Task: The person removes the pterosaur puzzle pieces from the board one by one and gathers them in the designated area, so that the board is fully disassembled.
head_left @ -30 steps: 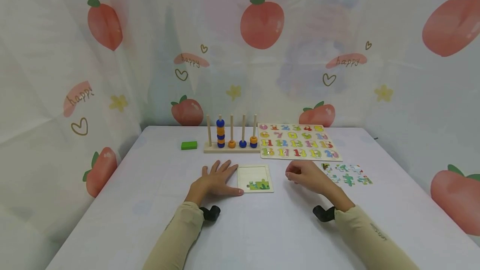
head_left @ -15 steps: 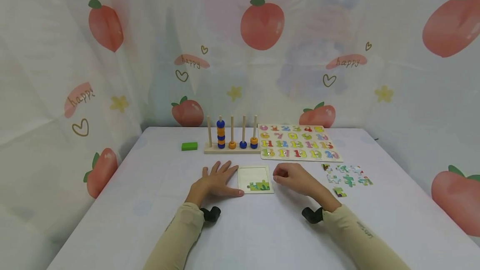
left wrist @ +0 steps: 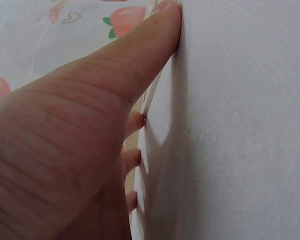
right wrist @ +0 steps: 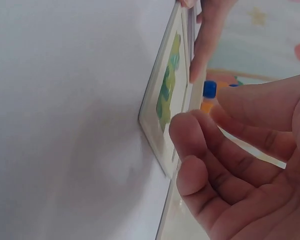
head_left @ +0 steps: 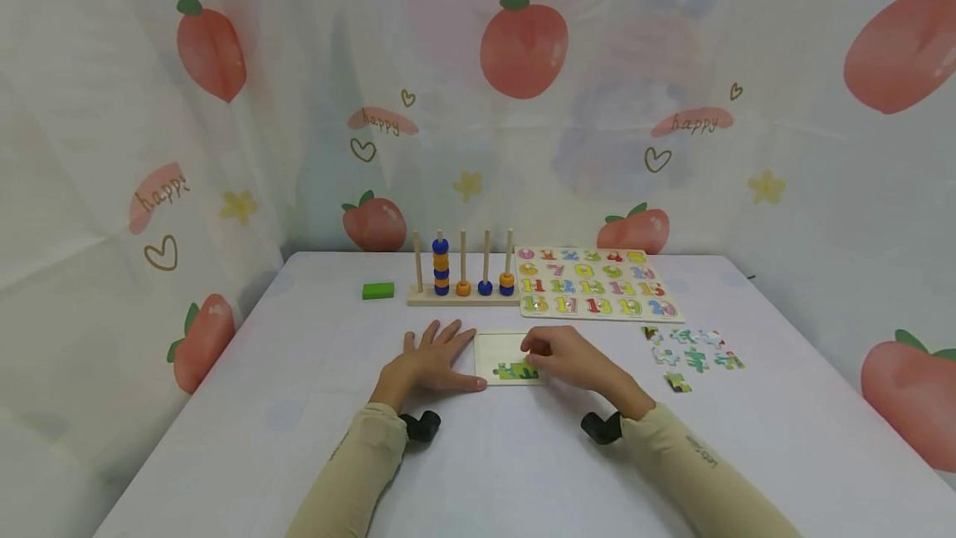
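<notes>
A small square wooden puzzle tray point(head_left: 496, 345) lies on the table with joined green puzzle pieces point(head_left: 511, 371) along its near edge. My left hand point(head_left: 427, 365) lies spread flat at its left side, thumb at the near corner and a fingertip at the far corner. In the left wrist view the thumb point(left wrist: 140, 52) stretches along the tray's edge. My right hand point(head_left: 571, 358) hovers over the tray's right part, fingers bent and thumb close to the index finger. Its fingertips overlap the green pieces; I cannot tell whether they pinch anything.
Several loose puzzle pieces point(head_left: 696, 359) lie to the right, one nearer piece point(head_left: 678, 382) by itself. Behind stand a bead-and-peg counter point(head_left: 463, 300), a number board point(head_left: 597, 282) and a green block point(head_left: 378, 291). A printed cloth point(head_left: 523, 156) hangs around the table.
My right hand has moved left from beside the loose pieces to over the tray, uncovering one loose piece. My left hand and the tray have stayed in place.
</notes>
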Demonstrator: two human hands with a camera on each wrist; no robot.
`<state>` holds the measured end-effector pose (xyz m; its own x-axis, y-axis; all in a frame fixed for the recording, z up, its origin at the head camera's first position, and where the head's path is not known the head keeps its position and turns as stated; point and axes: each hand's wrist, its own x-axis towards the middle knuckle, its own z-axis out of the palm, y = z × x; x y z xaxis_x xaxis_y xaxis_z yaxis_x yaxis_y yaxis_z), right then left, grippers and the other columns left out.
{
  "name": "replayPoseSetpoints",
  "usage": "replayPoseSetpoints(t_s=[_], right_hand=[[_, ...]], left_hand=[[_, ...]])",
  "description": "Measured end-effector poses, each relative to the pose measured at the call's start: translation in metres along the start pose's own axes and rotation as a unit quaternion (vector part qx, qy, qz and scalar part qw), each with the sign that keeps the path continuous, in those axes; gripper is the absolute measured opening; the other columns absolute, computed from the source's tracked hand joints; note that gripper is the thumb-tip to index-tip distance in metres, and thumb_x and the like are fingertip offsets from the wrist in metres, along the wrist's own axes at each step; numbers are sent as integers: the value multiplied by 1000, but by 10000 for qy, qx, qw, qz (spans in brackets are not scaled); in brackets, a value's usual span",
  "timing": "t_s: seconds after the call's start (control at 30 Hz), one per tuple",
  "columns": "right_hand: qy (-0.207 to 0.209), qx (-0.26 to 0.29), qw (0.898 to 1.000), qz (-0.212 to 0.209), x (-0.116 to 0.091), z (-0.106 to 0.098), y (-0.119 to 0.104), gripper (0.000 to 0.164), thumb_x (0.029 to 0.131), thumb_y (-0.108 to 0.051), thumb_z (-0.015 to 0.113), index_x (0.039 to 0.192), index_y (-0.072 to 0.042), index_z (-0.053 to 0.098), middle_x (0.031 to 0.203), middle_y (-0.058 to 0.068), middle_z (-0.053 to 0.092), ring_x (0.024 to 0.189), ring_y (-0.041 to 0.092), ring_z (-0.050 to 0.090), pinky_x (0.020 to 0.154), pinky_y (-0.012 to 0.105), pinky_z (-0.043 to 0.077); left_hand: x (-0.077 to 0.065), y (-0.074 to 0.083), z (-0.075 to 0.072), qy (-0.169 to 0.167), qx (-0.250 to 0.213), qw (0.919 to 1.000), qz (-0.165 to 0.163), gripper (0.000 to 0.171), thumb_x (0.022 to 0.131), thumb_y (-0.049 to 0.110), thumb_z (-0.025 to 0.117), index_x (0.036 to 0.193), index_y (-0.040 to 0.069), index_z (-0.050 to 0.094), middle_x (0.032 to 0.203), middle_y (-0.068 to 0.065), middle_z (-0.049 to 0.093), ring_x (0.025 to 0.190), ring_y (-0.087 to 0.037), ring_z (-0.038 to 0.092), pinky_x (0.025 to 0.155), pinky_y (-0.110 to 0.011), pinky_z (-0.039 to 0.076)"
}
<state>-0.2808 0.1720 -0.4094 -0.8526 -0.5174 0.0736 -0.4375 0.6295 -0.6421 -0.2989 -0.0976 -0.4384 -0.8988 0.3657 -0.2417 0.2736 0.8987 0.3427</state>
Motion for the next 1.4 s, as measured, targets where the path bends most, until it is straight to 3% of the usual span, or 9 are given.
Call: replayPoseSetpoints(t_s=[0.4,0.7,0.83,1.4], right_hand=[[-156,-252,9995,-107,14,10,-10,14,99,-3,68,111,2,74,92,-1,68,83,15,59,74,31,53],[-513,-373,9978,189,19,12,-14,13,96,-1,73,108,0,77,88,-1,64,82,16,55,74,31,51],[-603,-419,9973,84,21,13,-13,14,93,1,75,107,2,77,90,0,67,82,15,56,76,32,53],[-514,-848,9948,214,21,21,-18,13,91,0,79,100,-3,71,91,2,62,85,18,53,80,36,52]], left_hand=[[-1,-1,-1,-10,44,10000,15,100,90,74,70,171,29,31,179,-4,16,163,-40,4,124,-73,1],[0,-1,1,3,33,10000,28,101,90,75,69,171,28,31,179,-4,17,163,-40,5,124,-73,2],[1,-2,1,10,15,10000,48,101,90,75,69,171,28,31,179,-4,17,163,-41,5,124,-73,2],[0,-1,0,-6,14,10000,2,100,91,74,69,171,28,31,179,-4,17,163,-40,5,124,-73,2]])
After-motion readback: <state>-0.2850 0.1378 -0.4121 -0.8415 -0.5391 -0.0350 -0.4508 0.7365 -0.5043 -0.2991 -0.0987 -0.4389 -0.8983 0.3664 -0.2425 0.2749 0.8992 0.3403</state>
